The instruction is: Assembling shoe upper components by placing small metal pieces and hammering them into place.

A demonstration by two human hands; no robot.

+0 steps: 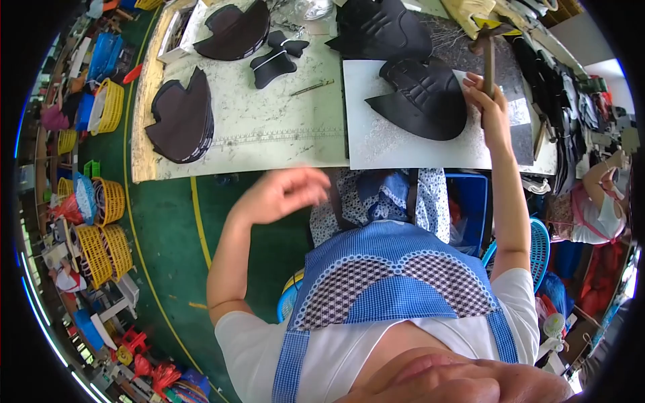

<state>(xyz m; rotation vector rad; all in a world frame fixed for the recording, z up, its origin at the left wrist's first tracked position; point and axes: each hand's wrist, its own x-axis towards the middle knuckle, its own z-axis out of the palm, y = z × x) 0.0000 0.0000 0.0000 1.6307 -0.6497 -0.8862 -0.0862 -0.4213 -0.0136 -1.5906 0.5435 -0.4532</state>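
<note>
Stacked dark shoe-upper pieces (180,122) lie on the table's (269,148) left. The left hand (285,193), loosely curled and empty, hangs by the near edge. Rightward, a moulded black shoe upper (430,104) rests on a white board (379,149); beside it, the right hand (490,109) grips a hammer's (489,64) handle.

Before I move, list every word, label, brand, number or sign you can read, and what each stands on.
None can be read with certainty.
Ruler scale on the table: marks show; any figures are too small.
Hammer in the right hand: no readable marking.
Black piece on the white board: no readable lettering.
Background: too small and blurred.
</note>
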